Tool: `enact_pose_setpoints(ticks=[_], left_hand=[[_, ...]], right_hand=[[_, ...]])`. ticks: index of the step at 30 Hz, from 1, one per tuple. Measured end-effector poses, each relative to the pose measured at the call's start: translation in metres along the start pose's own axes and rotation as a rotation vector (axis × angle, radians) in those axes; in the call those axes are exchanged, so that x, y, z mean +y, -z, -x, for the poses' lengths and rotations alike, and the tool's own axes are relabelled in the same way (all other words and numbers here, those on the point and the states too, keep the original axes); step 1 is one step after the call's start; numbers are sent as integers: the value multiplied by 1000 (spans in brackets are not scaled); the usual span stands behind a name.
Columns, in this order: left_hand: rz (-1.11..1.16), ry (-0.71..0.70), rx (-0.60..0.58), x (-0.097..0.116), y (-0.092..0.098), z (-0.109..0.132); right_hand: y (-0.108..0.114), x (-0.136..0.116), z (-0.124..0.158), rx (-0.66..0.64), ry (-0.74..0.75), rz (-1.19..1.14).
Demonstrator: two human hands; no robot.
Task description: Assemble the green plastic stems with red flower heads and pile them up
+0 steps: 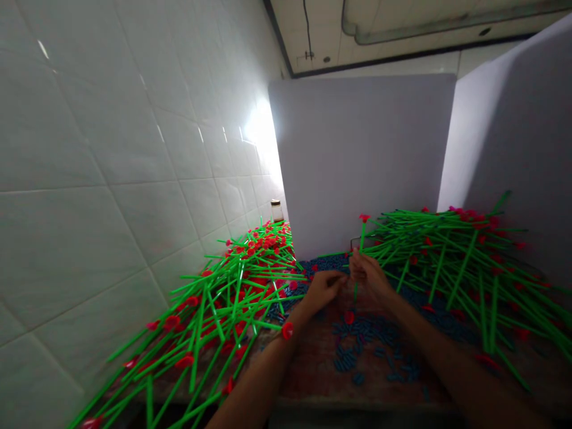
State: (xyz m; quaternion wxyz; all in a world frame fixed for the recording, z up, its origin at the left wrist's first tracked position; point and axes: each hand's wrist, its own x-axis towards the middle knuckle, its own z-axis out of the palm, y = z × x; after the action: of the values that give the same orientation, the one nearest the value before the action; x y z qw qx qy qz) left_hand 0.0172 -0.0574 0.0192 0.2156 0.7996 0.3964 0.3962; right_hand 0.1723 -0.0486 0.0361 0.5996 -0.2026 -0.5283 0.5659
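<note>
Right grip (369, 277) pinches a green stem (361, 235) upright, red tip (364, 218) at 12 o'clock; left grip (324, 292) curls just beside it, hold unclear; blue pellets (364, 351) lie at 6 o'clock.

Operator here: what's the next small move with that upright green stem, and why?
I'd probably bring the left hand in to the green stem that the right hand holds upright: the two hands nearly meet there, and anything in the left hand is too small to make out.
</note>
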Motion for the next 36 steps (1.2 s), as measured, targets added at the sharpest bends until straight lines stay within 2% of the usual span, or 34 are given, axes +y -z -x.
enact_pose_setpoints(ticks=[3, 6, 11, 13, 17, 21, 26, 32, 36], left_hand=[[-89, 14, 93, -2, 7, -1], [-162, 9, 110, -9, 9, -1], [-238, -30, 45, -21, 4, -2], [-258, -45, 41, -22, 4, -2], [-281, -56, 51, -21, 5, -4], [-274, -50, 49, -23, 5, -4], [-287, -50, 45, -26, 3, -1], [-290, -43, 28, -24, 5, 0], [-342, -72, 59, -23, 6, 3]], right_hand=[[-2, -6, 1, 82, 43, -11], [-3, 2, 1, 90, 36, 18], [3, 35, 6, -81, -159, 211], [5, 41, 7, -126, -199, 216], [7, 36, 7, -89, -232, 88], [8, 32, 6, -105, -265, 110], [8, 39, 7, -144, -234, 174], [8, 43, 6, -166, -281, 178], [9, 46, 4, -186, -290, 162]])
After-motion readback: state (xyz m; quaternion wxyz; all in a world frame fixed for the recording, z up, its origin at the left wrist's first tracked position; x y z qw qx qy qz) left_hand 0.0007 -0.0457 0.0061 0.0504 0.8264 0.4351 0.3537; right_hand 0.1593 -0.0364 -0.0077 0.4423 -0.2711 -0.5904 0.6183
